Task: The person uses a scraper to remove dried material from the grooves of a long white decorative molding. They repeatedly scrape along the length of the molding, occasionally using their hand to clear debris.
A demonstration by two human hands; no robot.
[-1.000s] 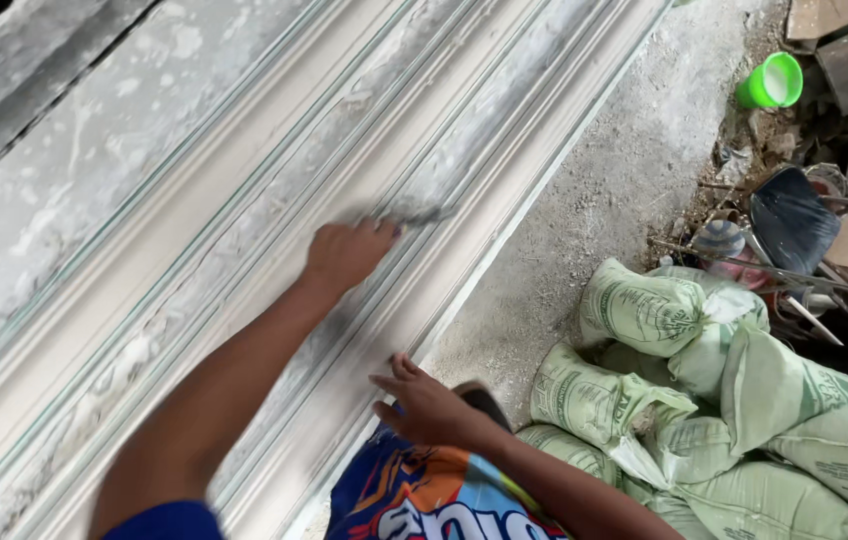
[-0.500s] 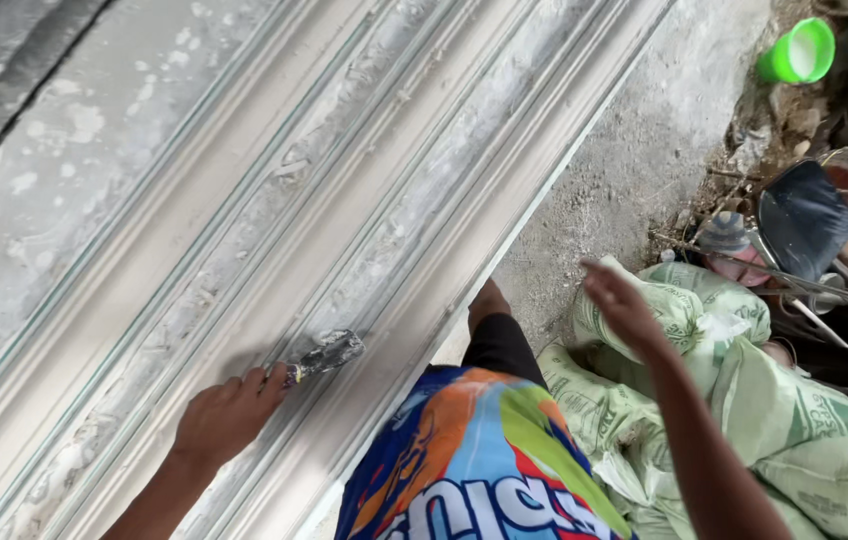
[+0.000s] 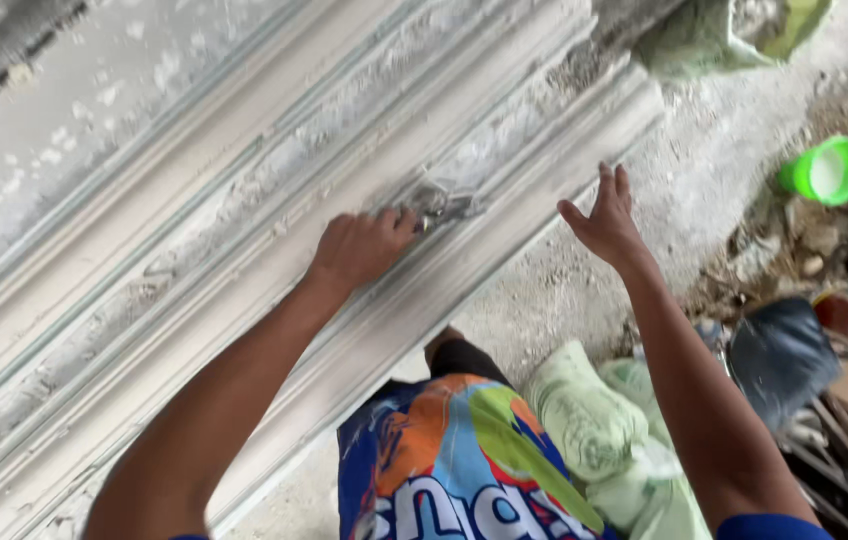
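My left hand (image 3: 362,247) is closed on a small metal scraping tool (image 3: 441,201), its blade pressed into a groove of the long white plaster moulding (image 3: 194,210) that runs diagonally across the view. The groove around the blade is rough and grey with wet plaster. My right hand (image 3: 605,219) hovers free to the right of the moulding's lower edge, fingers spread, holding nothing. My colourful shorts (image 3: 454,470) show at the bottom.
A green plastic cup (image 3: 825,171) sits on the concrete floor (image 3: 704,170) at the right. Pale green sacks (image 3: 594,430) are piled by my legs. Dark debris, tools and a blue-black bag (image 3: 782,355) clutter the right edge.
My left hand has slid the tool up along the moulding's groove toward the upper right. My right hand lifted from near the sacks to beside the moulding. The view shifted.
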